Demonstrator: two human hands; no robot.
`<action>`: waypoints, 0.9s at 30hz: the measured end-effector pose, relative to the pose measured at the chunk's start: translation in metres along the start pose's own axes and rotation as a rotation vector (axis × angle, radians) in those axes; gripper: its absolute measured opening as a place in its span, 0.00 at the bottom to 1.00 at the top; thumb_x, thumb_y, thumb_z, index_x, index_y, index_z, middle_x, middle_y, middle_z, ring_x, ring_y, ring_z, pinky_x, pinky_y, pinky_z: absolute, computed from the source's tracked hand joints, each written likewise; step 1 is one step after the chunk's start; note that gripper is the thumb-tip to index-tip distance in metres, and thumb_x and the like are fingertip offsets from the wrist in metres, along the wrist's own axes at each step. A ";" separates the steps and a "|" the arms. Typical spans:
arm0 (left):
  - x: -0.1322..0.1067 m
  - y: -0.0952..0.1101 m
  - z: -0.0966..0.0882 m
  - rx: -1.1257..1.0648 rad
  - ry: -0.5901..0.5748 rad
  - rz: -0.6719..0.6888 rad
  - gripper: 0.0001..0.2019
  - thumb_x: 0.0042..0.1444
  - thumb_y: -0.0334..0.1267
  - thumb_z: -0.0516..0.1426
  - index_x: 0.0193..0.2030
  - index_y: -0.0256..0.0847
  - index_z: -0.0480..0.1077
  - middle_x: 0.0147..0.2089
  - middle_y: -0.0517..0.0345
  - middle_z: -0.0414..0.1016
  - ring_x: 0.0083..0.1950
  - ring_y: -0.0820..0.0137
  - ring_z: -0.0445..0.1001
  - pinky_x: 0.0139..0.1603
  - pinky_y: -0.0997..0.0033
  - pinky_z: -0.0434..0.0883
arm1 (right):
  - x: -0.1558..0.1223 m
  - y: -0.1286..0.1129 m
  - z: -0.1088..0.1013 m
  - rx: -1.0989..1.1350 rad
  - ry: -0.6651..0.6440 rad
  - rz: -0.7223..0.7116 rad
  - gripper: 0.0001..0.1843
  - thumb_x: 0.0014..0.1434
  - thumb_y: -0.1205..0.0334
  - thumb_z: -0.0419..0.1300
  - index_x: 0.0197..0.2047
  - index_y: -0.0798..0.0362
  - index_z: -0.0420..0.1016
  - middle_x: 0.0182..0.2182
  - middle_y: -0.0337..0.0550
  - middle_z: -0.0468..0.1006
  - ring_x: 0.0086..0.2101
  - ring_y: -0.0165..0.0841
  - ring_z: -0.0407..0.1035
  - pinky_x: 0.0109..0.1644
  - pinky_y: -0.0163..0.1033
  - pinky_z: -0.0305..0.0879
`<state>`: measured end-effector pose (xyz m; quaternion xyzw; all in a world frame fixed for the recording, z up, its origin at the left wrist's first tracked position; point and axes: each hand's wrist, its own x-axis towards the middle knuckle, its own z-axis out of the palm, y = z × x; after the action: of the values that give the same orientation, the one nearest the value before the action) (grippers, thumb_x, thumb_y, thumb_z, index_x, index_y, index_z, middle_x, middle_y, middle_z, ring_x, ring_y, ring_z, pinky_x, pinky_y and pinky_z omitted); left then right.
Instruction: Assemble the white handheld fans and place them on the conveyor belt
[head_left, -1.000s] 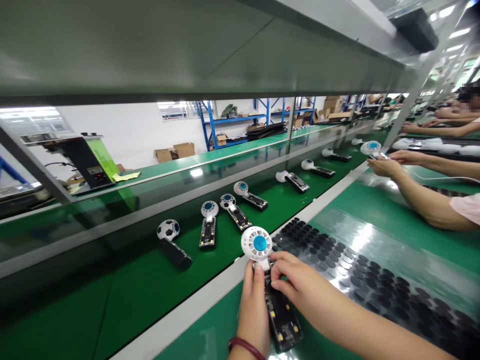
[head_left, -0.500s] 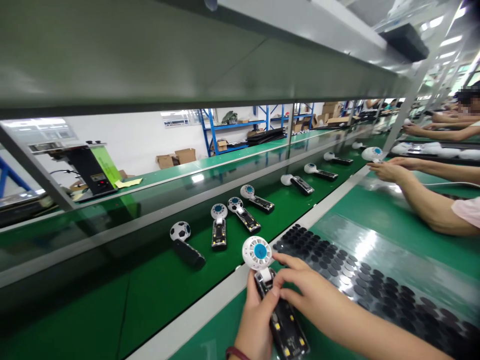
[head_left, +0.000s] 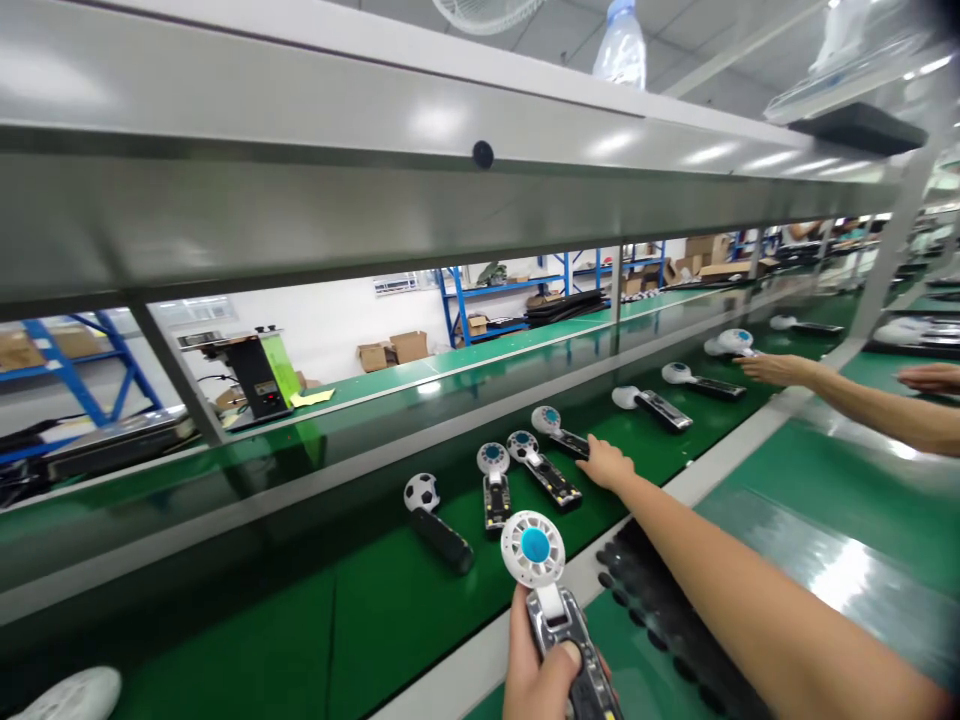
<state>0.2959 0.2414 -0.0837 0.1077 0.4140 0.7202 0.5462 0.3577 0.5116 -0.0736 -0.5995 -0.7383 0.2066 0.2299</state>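
Note:
My left hand (head_left: 536, 685) is closed around the dark handle of a handheld fan (head_left: 534, 550), thumb pressed on the handle's front. Its round white grille has a blue centre and tilts up on a white neck. Out over the green belt reaches my right hand (head_left: 609, 464), fingers closed on the handle end of a second fan (head_left: 549, 420) lying there. Beside that one lie two more fans, one (head_left: 523, 446) close by and another (head_left: 493, 460) to its left. Farther left is a fan with a football-patterned head (head_left: 421, 493).
More fans (head_left: 664, 408) lie farther right along the belt. A co-worker's hand (head_left: 772, 368) is at a white fan head (head_left: 735, 342). Black discs (head_left: 660, 610) lie on the bench under my right forearm. A metal shelf (head_left: 375, 210) spans overhead. A white round part (head_left: 75, 695) shows bottom left.
My right hand has left the fan in my left hand and reached forward to one on the belt. The view has shifted; a white part has appeared at bottom left.

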 end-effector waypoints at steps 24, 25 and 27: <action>0.033 0.119 -0.041 0.556 0.362 0.447 0.38 0.54 0.29 0.51 0.67 0.38 0.33 0.70 0.52 0.24 0.68 0.62 0.25 0.65 0.60 0.33 | -0.247 0.022 -0.059 0.487 -0.268 -0.090 0.21 0.55 0.54 0.51 0.50 0.52 0.55 0.35 0.44 0.75 0.27 0.34 0.73 0.34 0.39 0.71; 0.025 0.106 -0.027 0.571 0.299 0.442 0.35 0.56 0.32 0.51 0.67 0.41 0.37 0.70 0.54 0.29 0.69 0.64 0.30 0.66 0.64 0.37 | -0.254 0.020 -0.054 0.457 -0.219 -0.109 0.20 0.56 0.54 0.51 0.50 0.51 0.55 0.39 0.47 0.74 0.30 0.36 0.74 0.37 0.40 0.71; 0.005 0.072 0.003 0.561 0.147 0.366 0.31 0.56 0.42 0.53 0.65 0.42 0.48 0.65 0.49 0.54 0.65 0.62 0.52 0.62 0.64 0.53 | -0.267 0.018 -0.046 0.379 -0.117 -0.180 0.19 0.57 0.56 0.49 0.51 0.51 0.55 0.46 0.50 0.71 0.42 0.39 0.71 0.47 0.44 0.68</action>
<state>0.2455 0.2428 -0.0314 0.2739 0.6080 0.6702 0.3258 0.4454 0.2548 -0.0711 -0.4642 -0.7487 0.3549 0.3129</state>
